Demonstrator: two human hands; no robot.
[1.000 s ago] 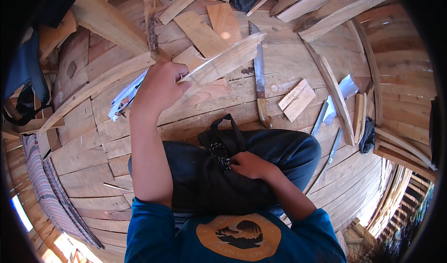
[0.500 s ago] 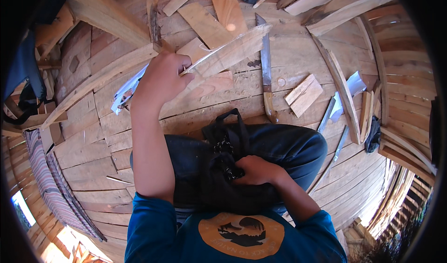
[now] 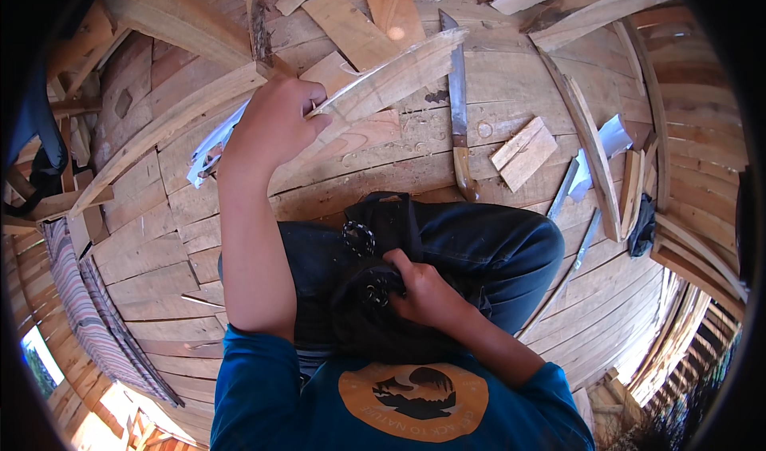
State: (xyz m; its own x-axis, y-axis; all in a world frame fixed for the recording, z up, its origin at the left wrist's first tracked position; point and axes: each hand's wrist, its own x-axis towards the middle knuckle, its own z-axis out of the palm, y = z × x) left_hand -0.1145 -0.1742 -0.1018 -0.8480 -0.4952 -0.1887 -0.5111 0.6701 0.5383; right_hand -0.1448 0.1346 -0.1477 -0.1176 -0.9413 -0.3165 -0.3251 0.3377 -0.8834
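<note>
**Plank-floored wooden room: a board in your left hand, a bag in your right**

Wooden planks form the floor [image 3: 144,251] on which you sit, bordered by timber framing and slatted walls. Your left hand [image 3: 275,124] pinches the long pale board [image 3: 391,80] near its closer end, thumb and fingers narrowed on its edge; the far end slants away and overlaps the machete [image 3: 457,92] in view. Your right hand [image 3: 427,291] has its fingers curled into the folds of the black cloth bag [image 3: 363,315] on your lap, some fingertips hidden.

Progress, as judged: 2 items are in hand, the board raised and the bag grasped. The machete lies on the floor, untouched. Whether the board needs further work, or the bag further handling, cannot be told.

Containers: the cloth bag bears a speckled cord and lies slack; its contents are hidden. Farther right, a crumpled dark plastic bag [image 3: 642,229] sits beside wood offcuts [image 3: 632,191], its inside likewise unseen.
</note>
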